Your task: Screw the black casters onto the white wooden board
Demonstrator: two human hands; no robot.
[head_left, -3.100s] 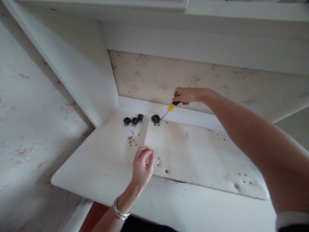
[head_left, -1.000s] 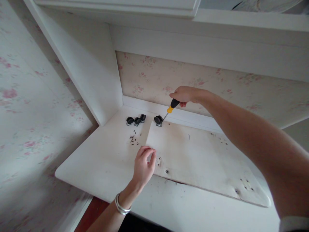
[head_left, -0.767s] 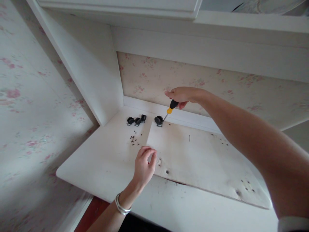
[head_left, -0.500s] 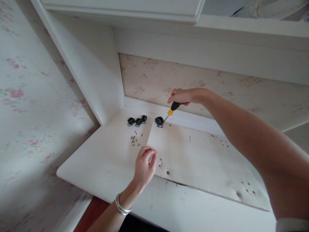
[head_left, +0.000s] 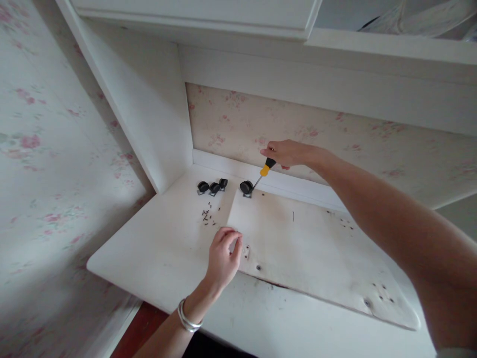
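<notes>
My right hand [head_left: 285, 152] is closed around the black and yellow handle of a screwdriver [head_left: 264, 171]. Its tip meets a black caster wheel [head_left: 246, 188] at the far left corner of a white board [head_left: 305, 243] lying on the desk. My left hand [head_left: 222, 256] rests on the board's near left corner with fingers curled and pressing down; I see nothing held in it. A silver bangle is on that wrist.
Three loose black caster wheels [head_left: 212, 187] lie on the white desk [head_left: 160, 248] near the back corner. Several small dark screws [head_left: 206, 217] are scattered in front of them. A white side panel [head_left: 145, 114] stands left; floral wallpaper [head_left: 335, 134] lies behind.
My right hand has turned slightly on the screwdriver handle while its tip stays at the caster. My left hand keeps its place on the board. The view has drifted a little.
</notes>
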